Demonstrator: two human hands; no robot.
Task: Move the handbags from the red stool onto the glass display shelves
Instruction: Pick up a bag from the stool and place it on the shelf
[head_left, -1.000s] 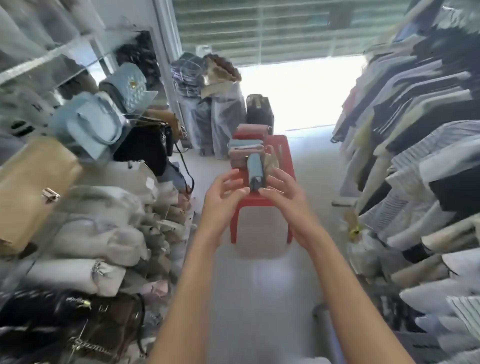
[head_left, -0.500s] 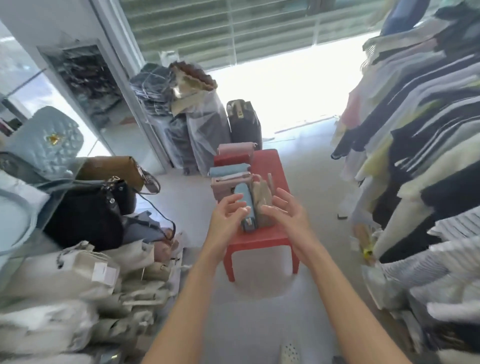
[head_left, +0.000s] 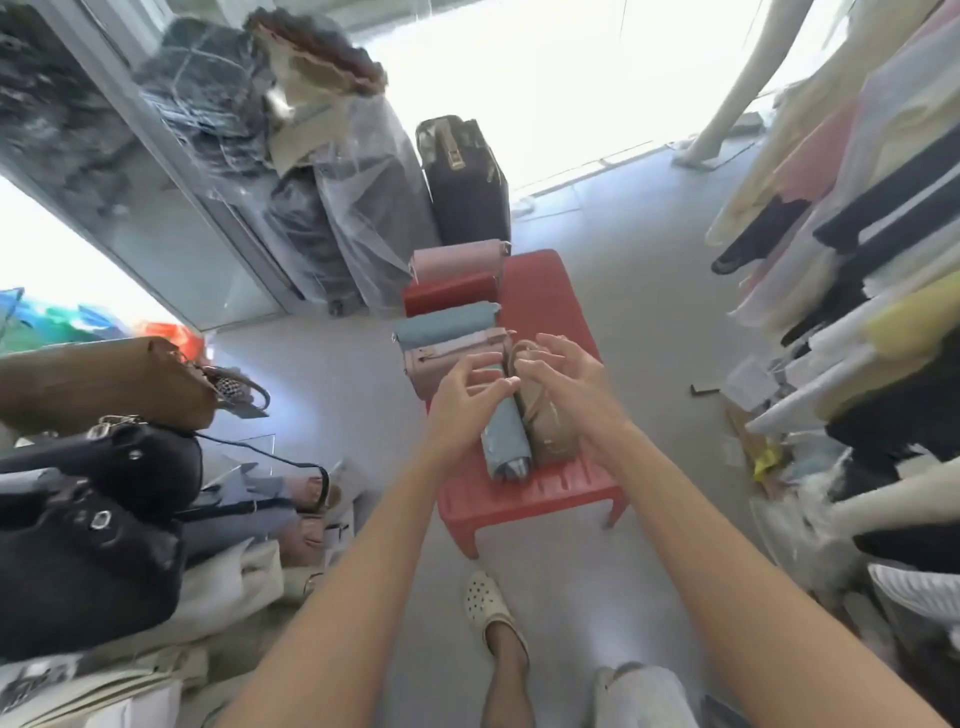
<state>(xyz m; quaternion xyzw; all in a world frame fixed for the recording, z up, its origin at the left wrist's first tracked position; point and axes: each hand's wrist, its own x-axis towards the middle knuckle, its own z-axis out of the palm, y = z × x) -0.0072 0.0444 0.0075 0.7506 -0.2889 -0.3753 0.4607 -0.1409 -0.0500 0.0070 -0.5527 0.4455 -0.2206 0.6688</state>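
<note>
Reaching over the red stool (head_left: 540, 493), the left hand (head_left: 462, 405) touches a blue bag (head_left: 506, 441) with bent fingers. The right hand (head_left: 571, 384) is spread open over a tan bag (head_left: 550, 431) just beside it. Both bags lie near the stool's front edge. More bags (head_left: 452, 317) line its left side.

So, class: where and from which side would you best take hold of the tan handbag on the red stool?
Probably from above, by its looped top handle. The tan handbag stands upright on the red stool, pressed against the blue bag on its left, so only its right side and top are free. The right hand already hovers there.
</note>
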